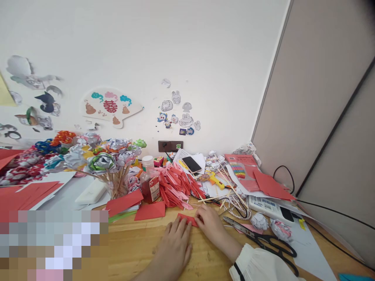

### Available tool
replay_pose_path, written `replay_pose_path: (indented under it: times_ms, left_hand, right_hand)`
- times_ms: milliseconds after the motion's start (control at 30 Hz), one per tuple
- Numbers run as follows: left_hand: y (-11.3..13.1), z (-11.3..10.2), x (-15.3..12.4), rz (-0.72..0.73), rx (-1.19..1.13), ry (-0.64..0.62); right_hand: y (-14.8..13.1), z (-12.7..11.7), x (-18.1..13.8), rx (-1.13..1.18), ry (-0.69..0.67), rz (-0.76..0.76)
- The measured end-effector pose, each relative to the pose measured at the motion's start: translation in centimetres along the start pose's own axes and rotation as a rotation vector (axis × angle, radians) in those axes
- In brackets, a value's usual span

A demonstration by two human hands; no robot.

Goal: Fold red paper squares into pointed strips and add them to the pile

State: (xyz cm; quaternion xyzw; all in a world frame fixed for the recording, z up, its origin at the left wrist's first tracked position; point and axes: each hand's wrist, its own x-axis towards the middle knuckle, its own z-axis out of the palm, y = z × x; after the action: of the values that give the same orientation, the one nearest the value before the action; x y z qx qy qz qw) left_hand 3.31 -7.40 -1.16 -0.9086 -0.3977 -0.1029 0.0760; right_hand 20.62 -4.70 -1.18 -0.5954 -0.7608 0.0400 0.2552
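Observation:
A small folded strip of red paper [186, 219] lies flat on the wooden table in front of me. My left hand [175, 242] rests on it palm down, its fingers stretched out over the paper's near edge. At the strip's right end, the curled fingers of my right hand [209, 222] grip the paper, with the fingertips partly hidden. Just beyond, to the left, lie a flat red paper rectangle [150, 210] and another red sheet [124, 202]. Behind the hands spreads a heap of folded red and pink paper strips [177, 185].
Large black-handled scissors [263, 238] lie right of my right wrist, near crumpled paper balls [259, 221] and bead strings [236, 207]. A glass bottle [149, 183], a phone [191, 164], a yellow glue gun [216, 180] and paper flowers [102, 162] stand or lie toward the wall.

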Motion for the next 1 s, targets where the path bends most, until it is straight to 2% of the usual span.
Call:
replay_pose_path:
  times_ms: [267, 600, 1000]
  left_hand:
    - [-0.15, -0.01, -0.02, 0.007, -0.010, 0.007]
    - [-0.12, -0.34, 0.13, 0.008, -0.002, -0.005]
    - [0.06, -0.92, 0.23, 0.002, -0.018, -0.030]
  right_hand:
    - [-0.13, 0.10, 0.16, 0.012, -0.023, 0.026]
    - [0.15, 0.42, 0.34, 0.033, -0.001, -0.019]
    - [-0.23, 0.46, -0.38, -0.020, 0.020, 0.005]
